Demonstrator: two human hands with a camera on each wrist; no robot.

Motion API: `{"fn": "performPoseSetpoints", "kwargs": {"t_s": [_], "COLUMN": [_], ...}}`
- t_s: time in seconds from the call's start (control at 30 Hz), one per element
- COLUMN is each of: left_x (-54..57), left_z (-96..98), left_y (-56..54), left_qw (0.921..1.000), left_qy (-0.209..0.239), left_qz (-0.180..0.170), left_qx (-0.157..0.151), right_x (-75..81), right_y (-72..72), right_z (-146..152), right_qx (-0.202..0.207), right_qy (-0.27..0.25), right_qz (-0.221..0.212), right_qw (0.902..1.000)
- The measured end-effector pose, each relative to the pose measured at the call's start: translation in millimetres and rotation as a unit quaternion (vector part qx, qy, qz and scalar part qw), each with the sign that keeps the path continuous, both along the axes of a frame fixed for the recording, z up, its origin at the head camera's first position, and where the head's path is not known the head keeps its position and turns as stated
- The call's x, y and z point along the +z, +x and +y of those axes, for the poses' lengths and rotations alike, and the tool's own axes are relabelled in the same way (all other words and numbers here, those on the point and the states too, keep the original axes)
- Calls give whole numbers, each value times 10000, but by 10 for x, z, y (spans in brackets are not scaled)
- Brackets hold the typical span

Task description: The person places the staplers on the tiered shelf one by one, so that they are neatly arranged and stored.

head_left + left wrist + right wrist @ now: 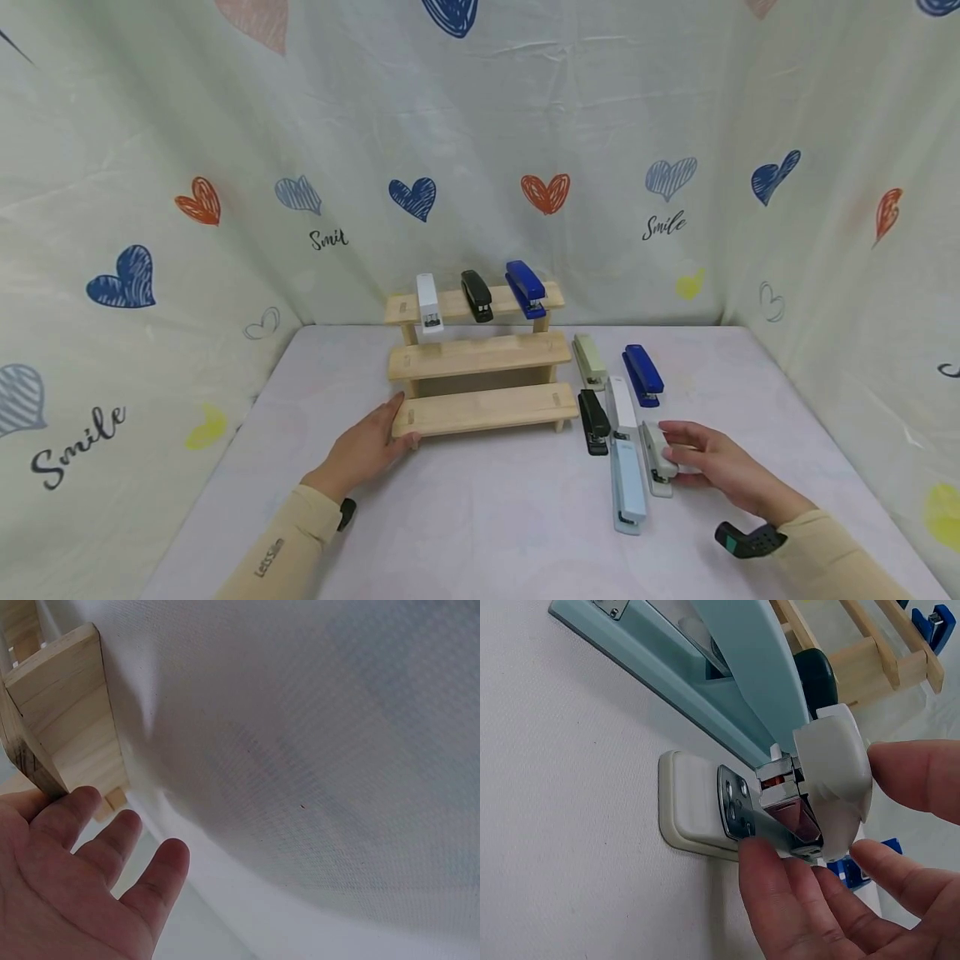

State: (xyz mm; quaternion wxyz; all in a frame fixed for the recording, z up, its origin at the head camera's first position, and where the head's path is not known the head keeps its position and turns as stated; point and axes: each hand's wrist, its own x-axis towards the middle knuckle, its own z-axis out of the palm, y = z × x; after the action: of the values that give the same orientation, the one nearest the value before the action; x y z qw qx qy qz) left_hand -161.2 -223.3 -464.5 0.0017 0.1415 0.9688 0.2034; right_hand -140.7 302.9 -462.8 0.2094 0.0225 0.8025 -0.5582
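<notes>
A three-tier wooden rack (480,410) stands on the table, and my left hand (367,442) grips the left end of its lowest shelf. The left wrist view shows the other fingers (161,881) loosely spread beside the shelf end (67,697). At the right, my right hand (723,467) holds a small white stapler (658,458) by its sides. Up close, thumb and fingers are around the stapler's white head (832,780), while its base rests on the table. Just left of it lies a light blue stapler (628,483).
On the top shelf sit a white stapler (429,302), a black stapler (477,296) and a blue stapler (527,287). Right of the rack lie a pale green stapler (589,360), another black one (594,421), a long white one (621,404) and another blue one (642,375).
</notes>
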Motion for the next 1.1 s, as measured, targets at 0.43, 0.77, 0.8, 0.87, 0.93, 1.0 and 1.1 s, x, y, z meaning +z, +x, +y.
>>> {"fn": "performPoseSetpoints", "kwargs": {"t_s": [0.43,0.77,0.8,0.87,0.93,1.0,1.1], "left_x": [31,47,47,49,51,54,59], "left_z": [2,3,2,3,3,5,8], "left_y": [9,9,8,8,9,10,13], "left_qw": [10000,10000,9999,9999,9999,9999,9999], "left_qy": [-7,1,5,16,20,19,13], "left_qz": [-78,-96,-100,-111,-121,-124,-129], "left_qx": [1,24,21,21,23,22,19], "right_x": [-6,-20,-21,-20,-16,-10,-3], "right_y": [-8,1,1,4,6,12,16], "right_z": [-50,-75,-77,-82,-84,-91,-101], "right_qx": [-77,-172,-170,-172,-173,-189,-228], "right_qy": [-208,-395,-371,-315,-233,-153,-103], "right_qz": [135,99,102,104,126,145,170], "right_qw": [9997,9990,9991,9993,9995,9996,9995]}}
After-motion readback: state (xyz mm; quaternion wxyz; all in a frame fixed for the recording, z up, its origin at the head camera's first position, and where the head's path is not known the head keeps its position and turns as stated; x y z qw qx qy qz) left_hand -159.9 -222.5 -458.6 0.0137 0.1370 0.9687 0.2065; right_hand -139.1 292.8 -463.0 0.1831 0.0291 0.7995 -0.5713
